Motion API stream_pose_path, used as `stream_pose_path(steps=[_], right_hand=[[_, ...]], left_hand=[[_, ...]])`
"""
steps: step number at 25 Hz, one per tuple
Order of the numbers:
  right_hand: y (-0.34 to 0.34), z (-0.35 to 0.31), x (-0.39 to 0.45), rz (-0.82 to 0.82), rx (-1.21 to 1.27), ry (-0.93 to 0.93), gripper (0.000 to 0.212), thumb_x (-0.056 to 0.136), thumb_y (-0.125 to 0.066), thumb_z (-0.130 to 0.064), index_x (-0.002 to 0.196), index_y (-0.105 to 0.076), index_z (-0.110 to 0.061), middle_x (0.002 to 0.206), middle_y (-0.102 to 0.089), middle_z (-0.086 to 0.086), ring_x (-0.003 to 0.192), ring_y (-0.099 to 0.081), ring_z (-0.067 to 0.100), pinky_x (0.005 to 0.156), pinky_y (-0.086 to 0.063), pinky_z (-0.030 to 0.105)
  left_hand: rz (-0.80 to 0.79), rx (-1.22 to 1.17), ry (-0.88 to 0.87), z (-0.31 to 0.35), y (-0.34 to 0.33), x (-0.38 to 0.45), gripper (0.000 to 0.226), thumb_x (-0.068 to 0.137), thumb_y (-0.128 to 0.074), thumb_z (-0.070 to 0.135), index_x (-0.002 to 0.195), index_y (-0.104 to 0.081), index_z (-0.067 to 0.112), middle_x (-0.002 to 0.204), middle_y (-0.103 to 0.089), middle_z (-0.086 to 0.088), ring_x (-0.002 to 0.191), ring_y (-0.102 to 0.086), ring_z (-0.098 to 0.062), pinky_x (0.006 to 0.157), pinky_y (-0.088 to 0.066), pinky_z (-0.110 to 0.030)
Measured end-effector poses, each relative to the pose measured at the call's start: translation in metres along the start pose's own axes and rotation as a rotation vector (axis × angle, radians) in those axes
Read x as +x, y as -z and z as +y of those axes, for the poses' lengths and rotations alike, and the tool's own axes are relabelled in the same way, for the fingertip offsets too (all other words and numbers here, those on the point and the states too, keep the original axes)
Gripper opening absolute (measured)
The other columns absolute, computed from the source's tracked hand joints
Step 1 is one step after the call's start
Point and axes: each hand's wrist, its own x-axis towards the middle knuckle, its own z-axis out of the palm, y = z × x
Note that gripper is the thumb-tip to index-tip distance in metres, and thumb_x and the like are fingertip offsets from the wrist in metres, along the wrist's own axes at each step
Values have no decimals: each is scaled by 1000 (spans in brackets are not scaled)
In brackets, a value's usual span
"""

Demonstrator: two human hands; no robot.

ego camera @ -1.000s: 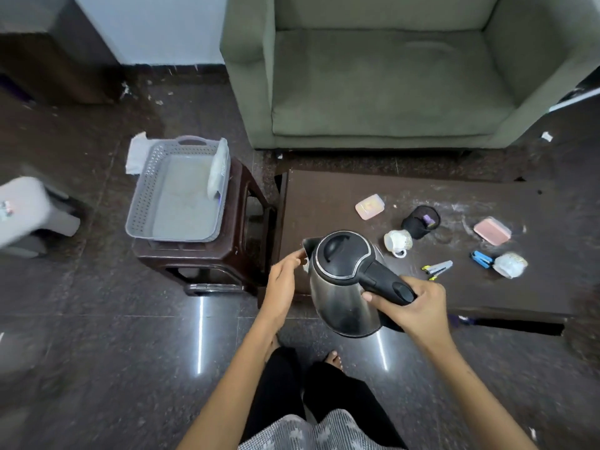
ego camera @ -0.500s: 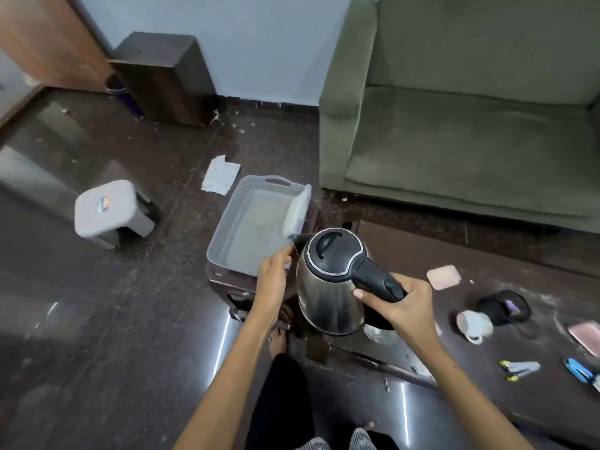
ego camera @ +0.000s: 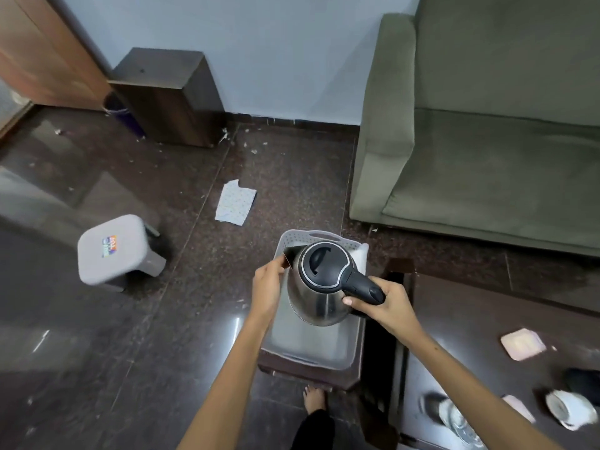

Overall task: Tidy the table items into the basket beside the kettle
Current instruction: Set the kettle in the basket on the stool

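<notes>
A steel kettle (ego camera: 319,295) with a black lid and handle hangs over the grey plastic basket (ego camera: 311,355). My right hand (ego camera: 388,303) grips its black handle. My left hand (ego camera: 268,284) rests against the kettle's spout side, fingers on the body. The basket sits on a dark brown stool (ego camera: 324,376) left of the dark table (ego camera: 470,319). On the table lie a pink pad (ego camera: 522,344), a white cup (ego camera: 566,409) on its side, a black object (ego camera: 582,381) and the kettle's base (ego camera: 453,417), blurred.
A green sofa (ego camera: 487,157) stands behind the table. A grey plastic stool (ego camera: 113,248) stands on the floor at the left, a cloth (ego camera: 235,203) lies on the floor beyond the basket, and a dark wooden box (ego camera: 168,95) is against the wall.
Both hands have carried the kettle leftward off the table and over the basket. The view has swung left, so most table items have slid out to the right.
</notes>
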Motion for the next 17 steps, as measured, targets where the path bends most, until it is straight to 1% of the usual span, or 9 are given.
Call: stream_pose_path(steps=[2, 3, 5, 7, 9, 10, 12, 15, 17], right_hand=[[-8, 9, 31, -21, -25, -28, 52, 61, -83, -49, 77, -63, -3, 61, -54, 12, 60, -48, 8, 58, -35, 30], [-11, 15, 44, -24, -43, -38, 55, 60, -82, -52, 76, -61, -4, 61, -50, 9, 60, -45, 9, 57, -33, 30], [-16, 22, 67, -27, -55, -51, 58, 59, -80, -57, 75, -60, -6, 61, -46, 3, 60, -42, 9, 57, -30, 31], [-19, 30, 89, -15, -76, -63, 61, 57, -78, -63, 78, -62, -8, 63, -50, 5, 62, -44, 9, 58, -32, 31], [-20, 38, 107, -24, -132, -66, 63, 57, -77, -65, 86, -65, -11, 71, -61, 15, 68, -51, 9, 64, -38, 31], [-21, 40, 113, -36, -153, -69, 62, 58, -77, -64, 89, -66, -11, 78, -64, 18, 71, -54, 10, 66, -40, 31], [-22, 40, 125, -42, -185, -73, 59, 59, -80, -57, 91, -66, -9, 83, -65, 21, 73, -55, 10, 66, -40, 30], [-23, 40, 137, -31, -224, -93, 44, 64, -86, -32, 89, -65, -1, 80, -63, 22, 70, -51, 10, 63, -35, 28], [-25, 46, 139, -30, -247, -105, 40, 64, -86, -25, 88, -66, -2, 77, -63, 18, 71, -51, 13, 63, -36, 28]], left_hand=[[-27, 18, 24, -4, 7, 37, 40, 71, -52, 41, 95, -70, 14, 106, -71, -6, 108, -63, -25, 100, -45, -49], [-38, 21, 18, -5, 9, 50, 37, 72, -52, 40, 92, -70, 14, 106, -70, -7, 106, -63, -25, 100, -46, -45], [-52, 4, -4, -3, 12, 70, 23, 72, -52, 37, 79, -64, 18, 94, -69, -7, 90, -61, -22, 93, -45, -37], [-54, -12, -20, 2, 13, 86, 14, 69, -52, 35, 78, -57, 26, 84, -59, 1, 84, -50, -14, 83, -42, -35], [-59, -28, -35, 5, 14, 94, 15, 68, -50, 35, 78, -55, 25, 86, -58, 7, 85, -51, -11, 85, -41, -33], [-61, -43, -41, 6, 15, 95, 16, 69, -49, 33, 78, -58, 23, 89, -63, 8, 87, -55, -10, 89, -43, -29], [-76, -96, -65, 8, 15, 96, 24, 73, -47, 23, 87, -67, 20, 104, -71, 7, 102, -62, -4, 100, -43, -26], [-125, -184, -97, 8, 14, 99, 53, 73, -36, -5, 107, -69, 19, 121, -66, 4, 118, -56, -5, 103, -40, -26], [-143, -182, -86, 1, 15, 104, 61, 71, -34, -10, 113, -68, 17, 126, -63, 5, 123, -52, -6, 105, -37, -28]])
